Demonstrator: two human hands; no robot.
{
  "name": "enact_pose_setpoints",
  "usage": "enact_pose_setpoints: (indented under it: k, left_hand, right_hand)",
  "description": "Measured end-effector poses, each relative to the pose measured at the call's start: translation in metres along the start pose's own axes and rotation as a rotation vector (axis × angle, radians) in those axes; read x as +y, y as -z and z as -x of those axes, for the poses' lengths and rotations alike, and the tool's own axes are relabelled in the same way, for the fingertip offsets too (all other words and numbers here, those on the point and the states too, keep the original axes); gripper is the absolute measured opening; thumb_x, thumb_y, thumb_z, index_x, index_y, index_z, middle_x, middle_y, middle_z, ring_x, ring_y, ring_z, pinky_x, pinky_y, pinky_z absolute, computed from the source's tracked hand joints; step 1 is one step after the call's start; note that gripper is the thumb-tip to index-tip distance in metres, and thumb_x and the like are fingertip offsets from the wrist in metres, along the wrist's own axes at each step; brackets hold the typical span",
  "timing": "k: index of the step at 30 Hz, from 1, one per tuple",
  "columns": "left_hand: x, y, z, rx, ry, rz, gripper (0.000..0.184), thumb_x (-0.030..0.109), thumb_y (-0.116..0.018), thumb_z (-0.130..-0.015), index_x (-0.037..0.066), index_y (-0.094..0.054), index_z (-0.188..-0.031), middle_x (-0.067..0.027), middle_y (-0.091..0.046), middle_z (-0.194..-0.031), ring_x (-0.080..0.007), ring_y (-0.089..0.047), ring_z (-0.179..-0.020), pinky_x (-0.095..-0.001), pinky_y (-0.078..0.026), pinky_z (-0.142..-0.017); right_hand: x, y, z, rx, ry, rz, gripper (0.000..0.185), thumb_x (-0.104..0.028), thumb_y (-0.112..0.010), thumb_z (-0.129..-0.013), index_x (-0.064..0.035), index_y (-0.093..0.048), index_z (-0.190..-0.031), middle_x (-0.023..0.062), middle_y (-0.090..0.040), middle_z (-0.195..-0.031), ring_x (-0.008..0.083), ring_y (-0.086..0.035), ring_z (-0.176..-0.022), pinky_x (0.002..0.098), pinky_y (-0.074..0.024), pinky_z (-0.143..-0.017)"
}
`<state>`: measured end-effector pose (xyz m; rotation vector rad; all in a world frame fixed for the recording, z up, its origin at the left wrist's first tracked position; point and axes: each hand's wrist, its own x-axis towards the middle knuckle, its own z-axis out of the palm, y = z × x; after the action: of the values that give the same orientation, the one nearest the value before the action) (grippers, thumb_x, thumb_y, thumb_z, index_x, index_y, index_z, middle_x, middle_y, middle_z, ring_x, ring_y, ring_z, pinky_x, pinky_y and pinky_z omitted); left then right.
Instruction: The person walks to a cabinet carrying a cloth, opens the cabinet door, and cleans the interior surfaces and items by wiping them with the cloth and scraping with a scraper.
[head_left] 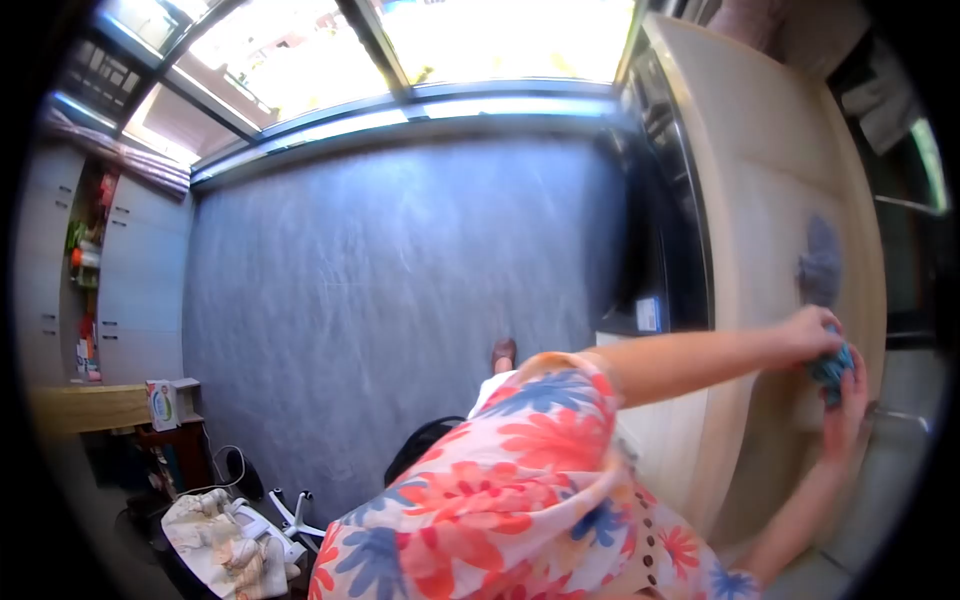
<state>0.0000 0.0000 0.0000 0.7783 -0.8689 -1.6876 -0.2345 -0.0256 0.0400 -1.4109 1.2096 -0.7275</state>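
My left hand (814,334) reaches across at the far right, its fingers closed on a bunched teal cloth (830,370). From below, my right hand (850,396) grips the same cloth, so it is squeezed between both hands. The cloth is crumpled and partly covered by fingers; what kind of item it is I cannot tell. Just beyond my left hand, a grey-blue crumpled cloth (821,258) lies on the pale wooden surface (755,230).
A dark glossy unit (675,190) runs along the wooden surface's near side. Grey floor (400,250) stretches to large windows. At left stand white cabinets (145,270) with a filled shelf gap. A chair heaped with clothes (225,545) is at lower left.
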Motion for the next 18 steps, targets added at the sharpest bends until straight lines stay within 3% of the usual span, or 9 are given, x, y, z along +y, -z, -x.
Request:
enact_pose_setpoints:
  k: [5,7,9,11,12,14,15,17,18]
  left_hand:
    - [0.046,0.144,0.072,0.199,-0.168,0.465,0.04,0.026,-0.056,-0.078,0.006,-0.051,-0.112,-0.007,-0.056,-0.082,-0.018,-0.057,-0.068,-0.0321,-0.047,-0.051]
    - [0.06,0.201,0.107,0.511,-0.201,0.067,0.037,0.026,-0.052,-0.081,0.009,-0.052,-0.114,-0.0069,-0.058,-0.081,-0.0206,-0.059,-0.069,-0.0359,-0.049,-0.056]
    - [0.047,0.254,0.158,0.69,0.067,-1.151,0.034,0.023,-0.053,-0.075,0.012,-0.054,-0.107,-0.0041,-0.058,-0.089,-0.021,-0.057,-0.075,-0.0366,-0.046,-0.067]
    - [0.029,0.288,0.203,0.492,-0.024,-1.485,0.024,0.022,-0.051,-0.076,0.01,-0.06,-0.095,-0.01,-0.059,-0.098,-0.0251,-0.053,-0.099,-0.0382,-0.044,-0.08]
    - [0.032,0.287,0.225,0.593,0.13,-1.601,0.027,0.022,-0.052,-0.075,0.009,-0.056,-0.099,-0.01,-0.056,-0.103,-0.0233,-0.051,-0.1,-0.0358,-0.041,-0.081]
    - [0.01,0.312,0.27,0.676,0.023,-1.56,0.031,0.021,-0.054,-0.075,0.009,-0.052,-0.104,-0.0107,-0.054,-0.108,-0.02,-0.048,-0.101,-0.0356,-0.037,-0.082]
    - [-0.012,0.334,0.289,0.647,-0.234,-1.398,0.032,0.02,-0.054,-0.075,0.009,-0.053,-0.104,-0.0113,-0.054,-0.107,-0.0185,-0.048,-0.102,-0.0378,-0.036,-0.082]
    - [-0.008,0.327,0.325,0.601,0.363,-1.805,0.025,0.023,-0.055,-0.074,0.014,-0.059,-0.097,-0.0049,-0.056,-0.105,-0.0226,-0.047,-0.102,-0.0428,-0.031,-0.086]
    - [0.003,0.324,0.338,0.659,0.445,-1.702,0.027,0.023,-0.057,-0.074,0.014,-0.058,-0.099,-0.0057,-0.056,-0.104,-0.0216,-0.048,-0.102,-0.0474,-0.03,-0.087]
  right_hand:
    - [-0.064,-0.203,-0.05,-0.109,0.299,-0.02,0.028,-0.008,-0.057,-0.081,-0.0076,-0.052,-0.109,-0.0008,-0.054,-0.09,0.0052,-0.048,-0.071,0.016,-0.0374,-0.056]
    - [-0.086,-0.275,-0.061,-0.167,0.443,0.038,0.023,-0.009,-0.059,-0.08,-0.0077,-0.056,-0.103,-0.0017,-0.054,-0.088,0.0047,-0.049,-0.07,0.0168,-0.0391,-0.058]
    - [-0.082,-0.361,-0.05,-0.373,0.543,0.168,0.021,-0.009,-0.06,-0.077,-0.0069,-0.057,-0.097,0.0026,-0.055,-0.086,0.0105,-0.052,-0.072,0.0212,-0.0419,-0.062]
    - [-0.068,-0.448,-0.025,-0.69,0.705,0.296,0.019,-0.011,-0.063,-0.071,-0.0066,-0.058,-0.088,0.0083,-0.057,-0.082,0.0194,-0.056,-0.073,0.0275,-0.045,-0.067]
    - [-0.054,-0.487,-0.013,-0.793,0.777,0.326,0.018,-0.013,-0.064,-0.068,-0.0065,-0.059,-0.084,0.0112,-0.057,-0.08,0.0238,-0.058,-0.074,0.0306,-0.0466,-0.069]
    - [-0.034,-0.539,0.0,-0.751,0.846,0.288,0.012,-0.015,-0.059,-0.073,-0.0073,-0.059,-0.082,0.0121,-0.057,-0.077,0.0303,-0.057,-0.073,0.0348,-0.0468,-0.067]
    - [-0.024,-0.562,-0.005,-0.77,0.834,0.34,0.013,-0.017,-0.058,-0.075,-0.0072,-0.06,-0.083,0.0123,-0.058,-0.077,0.0303,-0.057,-0.072,0.0352,-0.0467,-0.066]
    - [0.001,-0.608,-0.02,-0.829,0.766,0.445,0.016,-0.02,-0.056,-0.077,-0.0073,-0.06,-0.086,0.0128,-0.058,-0.075,0.0307,-0.057,-0.072,0.0355,-0.0463,-0.065]
    - [0.01,-0.63,-0.027,-0.87,0.718,0.5,0.017,-0.021,-0.055,-0.078,-0.0075,-0.06,-0.087,0.0131,-0.058,-0.074,0.0311,-0.057,-0.071,0.0354,-0.0461,-0.065]
